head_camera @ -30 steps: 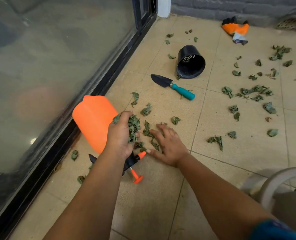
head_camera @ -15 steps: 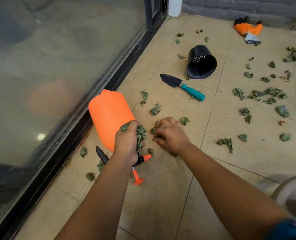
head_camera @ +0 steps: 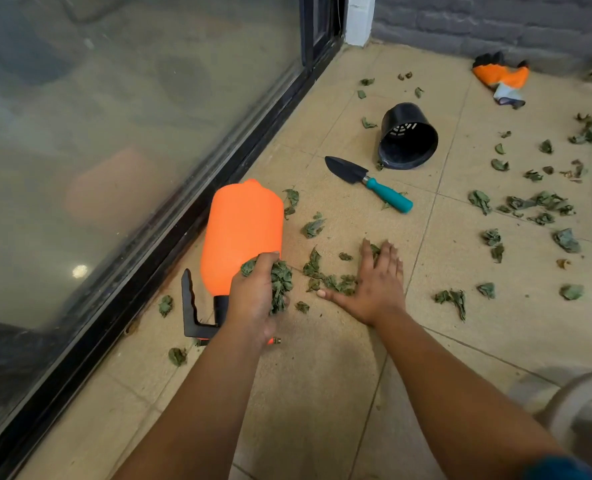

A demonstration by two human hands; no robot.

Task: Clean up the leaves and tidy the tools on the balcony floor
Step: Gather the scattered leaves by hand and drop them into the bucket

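Beige floor tiles (head_camera: 322, 393) run across the balcony, bounded along the left of the frame by a black-framed glass sliding door (head_camera: 114, 133) and along the top right by a grey brick wall (head_camera: 495, 22). Dried green leaves lie scattered over the tiles, thickest in a small heap of leaves (head_camera: 329, 278) at the centre and in a loose spread (head_camera: 537, 206) toward the right edge.

At the centre, the left hand (head_camera: 256, 299) grips a bunch of leaves (head_camera: 280, 278), its fingers curled round them, just in front of an orange spray bottle (head_camera: 242, 233) that lies on its side with its black trigger handle (head_camera: 190, 306) pointing toward the lower left. Just right of it, the right hand (head_camera: 374, 282) lies flat with fingers spread wide, palm down on the tiles and touching the central heap.

Above the hands, a hand trowel (head_camera: 367, 183) with a black blade and teal handle lies on the floor, and just beyond it a black plastic pot (head_camera: 409, 136) rests tipped on its side, its open mouth facing the viewer. In the upper right corner, an orange and black glove (head_camera: 500, 77) lies near the wall. A pale curved object (head_camera: 578, 403), blurred, shows at the lower right edge.
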